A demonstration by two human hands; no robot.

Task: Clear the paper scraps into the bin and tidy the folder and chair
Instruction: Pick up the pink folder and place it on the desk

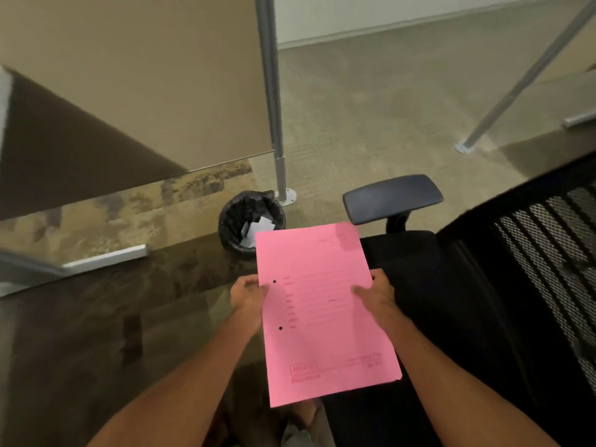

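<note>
At the left is a glass desk [96, 317], seen from above; beyond its far edge a small black bin [251, 221] stands on the carpet with white paper scraps [259, 228] inside; the left hand [247, 298] is closed on the left edge of the pink folder [322, 311], beside its 2 punched holes; the right hand [375, 293] grips the right edge, thumb on top; the folder is held in the air, closed; at the right is the black chair [451, 285], its seat just beside the folder.
</note>
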